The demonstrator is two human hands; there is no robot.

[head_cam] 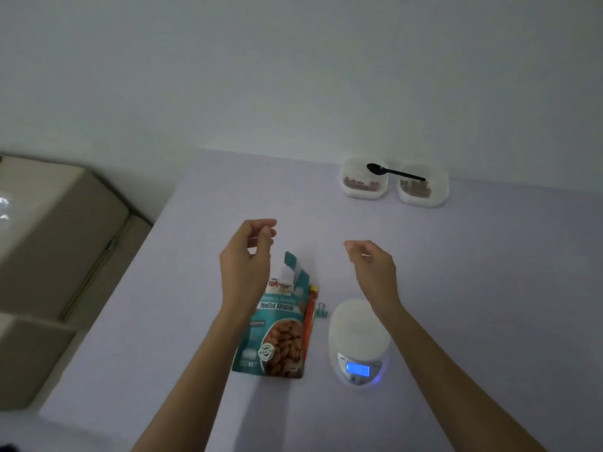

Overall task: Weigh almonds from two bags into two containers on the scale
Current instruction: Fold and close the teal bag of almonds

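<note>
bare table right of scale

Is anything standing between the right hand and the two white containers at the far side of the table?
Nothing visible does. Only lilac tabletop lies between the right hand and the two white plastic containers. A black plastic spoon rests across both rims, on top of them and not in the path.

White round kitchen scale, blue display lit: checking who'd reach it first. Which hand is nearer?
Right. The right hand hovers just beyond the scale; the left hand hovers farther left, past the teal roasted-almond bag.
</note>
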